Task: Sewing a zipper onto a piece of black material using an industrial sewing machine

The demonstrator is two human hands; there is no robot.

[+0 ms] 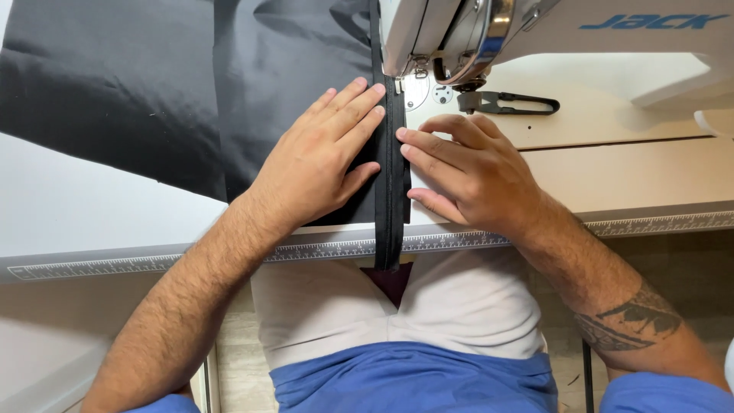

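Black zipper strip [391, 176] lies between left hand [321, 164] and right hand [474, 172] (each grip spread flat).

Packages: I see none.
Screens: none either.
Label: blue lettered maker's mark on the white sewing-machine arm [652, 21], at about one o'clock from my hands, slanted letters on glossy white.
Markings: printed grey ruler strip along the white table edge [115, 265], running nine to three o'clock.
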